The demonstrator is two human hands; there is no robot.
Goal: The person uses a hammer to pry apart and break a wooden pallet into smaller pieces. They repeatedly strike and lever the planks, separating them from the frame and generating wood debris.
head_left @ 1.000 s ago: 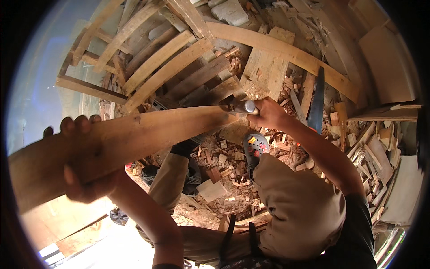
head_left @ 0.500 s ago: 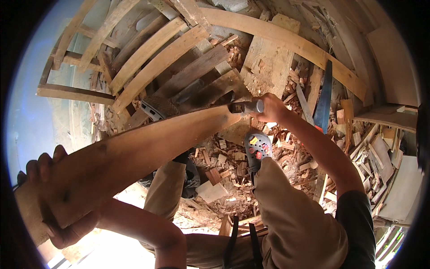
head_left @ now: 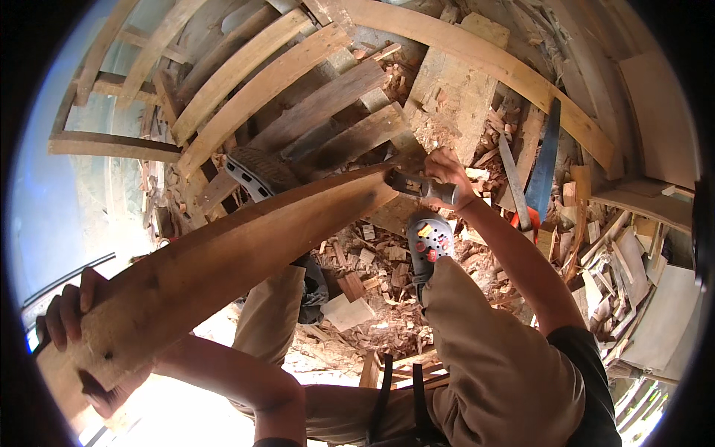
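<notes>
A long, slightly curved wooden board (head_left: 238, 242) slants across my lap, from the lower left up to the centre. My left hand (head_left: 67, 309) is wrapped round its near end, fingers over the upper edge and thumb by a notch below. At the far end, my right hand (head_left: 449, 173) grips a metal-headed chopping tool (head_left: 423, 187), whose dark blade end meets the board's tip. The tool's round poll faces right; its handle is mostly hidden by the hand. A dark knot shows on the board's face near my left hand.
Wood chips (head_left: 387, 302) litter the ground round my clog (head_left: 430, 242). A handsaw (head_left: 544, 167) with a blue blade leans at the right. Slatted wooden framing (head_left: 261, 89) stands at the far left, a wide plank (head_left: 450, 93) beyond my right hand, and scrap wood (head_left: 633, 261) at the right.
The tool's head has shifted slightly right and nearer at the board's tip, my right hand with it. The board's near end sits a little differently in view; the whole view has moved slightly.
</notes>
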